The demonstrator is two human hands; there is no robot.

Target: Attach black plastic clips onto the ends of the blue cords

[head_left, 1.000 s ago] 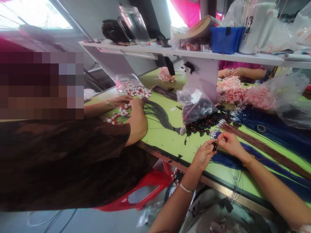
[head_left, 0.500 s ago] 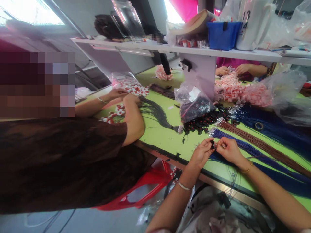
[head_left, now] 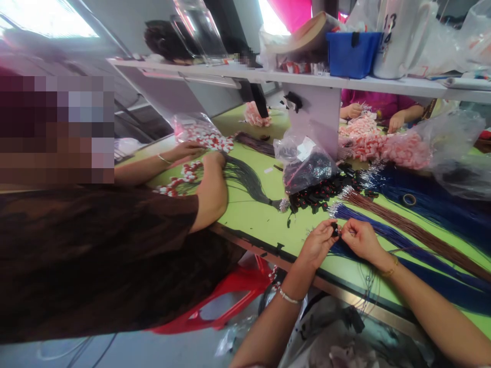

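My left hand pinches a small black connector between thumb and fingers, just above the green table. My right hand meets it from the right and grips the end of a blue wire at the connector. A pile of black connectors lies just beyond my hands. Bundles of blue wires and brown wires run off to the right along the table.
A person in a dark top sits at my left, hands at red-and-white connectors and black wires. A clear bag, pink parts, another person's hands across the table, a shelf with a blue bin.
My hands stayed together on the connector, drifting slightly. The person across the table moved one hand apart to the right. The view shifted a little.
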